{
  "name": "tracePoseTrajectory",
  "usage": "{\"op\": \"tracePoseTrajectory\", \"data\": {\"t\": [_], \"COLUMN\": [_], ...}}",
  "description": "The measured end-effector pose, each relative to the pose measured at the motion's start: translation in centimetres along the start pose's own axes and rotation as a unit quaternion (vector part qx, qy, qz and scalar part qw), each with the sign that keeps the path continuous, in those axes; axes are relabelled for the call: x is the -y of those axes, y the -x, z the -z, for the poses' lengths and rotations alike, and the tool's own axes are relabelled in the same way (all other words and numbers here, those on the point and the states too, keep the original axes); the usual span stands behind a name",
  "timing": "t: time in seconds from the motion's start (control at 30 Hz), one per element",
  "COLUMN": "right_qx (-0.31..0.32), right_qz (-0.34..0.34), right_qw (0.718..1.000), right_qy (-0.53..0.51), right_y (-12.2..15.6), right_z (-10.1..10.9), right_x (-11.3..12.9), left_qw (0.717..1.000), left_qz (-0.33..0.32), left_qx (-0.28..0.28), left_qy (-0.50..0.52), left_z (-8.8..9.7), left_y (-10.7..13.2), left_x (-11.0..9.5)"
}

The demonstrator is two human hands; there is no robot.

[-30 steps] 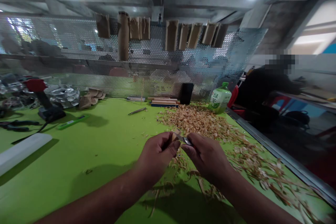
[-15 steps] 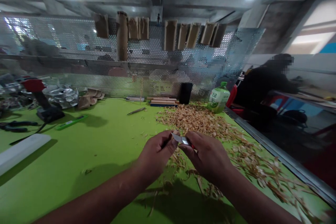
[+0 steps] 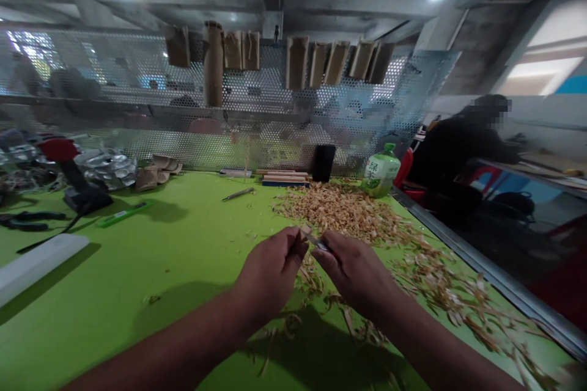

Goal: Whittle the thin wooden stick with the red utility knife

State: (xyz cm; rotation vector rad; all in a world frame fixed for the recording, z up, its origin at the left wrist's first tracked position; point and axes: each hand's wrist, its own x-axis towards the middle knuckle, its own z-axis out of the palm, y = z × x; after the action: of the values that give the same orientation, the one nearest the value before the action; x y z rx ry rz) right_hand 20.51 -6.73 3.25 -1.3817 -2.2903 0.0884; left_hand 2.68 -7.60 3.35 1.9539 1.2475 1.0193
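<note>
Over the green tabletop [image 3: 197, 256] my two hands meet at the middle of the head view. My left hand [image 3: 273, 266] is closed around a small piece of pale wood [image 3: 306, 230]; only its end shows past the fingers. In my right hand [image 3: 355, 259] is a carving knife [image 3: 318, 243], its short blade pointing left against the wood. The knife's handle is mostly hidden by my fingers. Below and behind the hands lie curled wood shavings [image 3: 343, 208].
At left are a cordless drill [image 3: 73, 177], pliers [image 3: 32, 219], a green utility knife [image 3: 125, 214] and a white block [image 3: 39, 266]. Wooden strips [image 3: 285, 178], a dark phone [image 3: 323, 162] and a green bottle [image 3: 381, 171] stand at the back. A person [image 3: 458, 146] sits at right.
The knife blade has turned from broad side showing to nearly edge-on, lying closer to the wood's end. My left hand has rolled slightly, and more of the wood's tip shows.
</note>
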Motion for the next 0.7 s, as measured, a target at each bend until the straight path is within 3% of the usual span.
{"op": "tracePoseTrajectory", "data": {"t": [0.17,0.7], "right_qx": [0.003,0.018], "right_qz": [-0.006,-0.038], "right_qw": [1.0,0.997], "right_qy": [-0.011,0.059], "right_y": [0.08,-0.16], "right_z": [-0.33,-0.71], "right_x": [0.13,-0.19], "left_qw": [0.999,0.991], "left_qz": [0.012,0.096], "left_qx": [0.004,0.014], "left_qy": [-0.029,0.089], "left_z": [-0.29,-0.56], "left_y": [0.03,0.04], "left_x": [-0.11,-0.16]}}
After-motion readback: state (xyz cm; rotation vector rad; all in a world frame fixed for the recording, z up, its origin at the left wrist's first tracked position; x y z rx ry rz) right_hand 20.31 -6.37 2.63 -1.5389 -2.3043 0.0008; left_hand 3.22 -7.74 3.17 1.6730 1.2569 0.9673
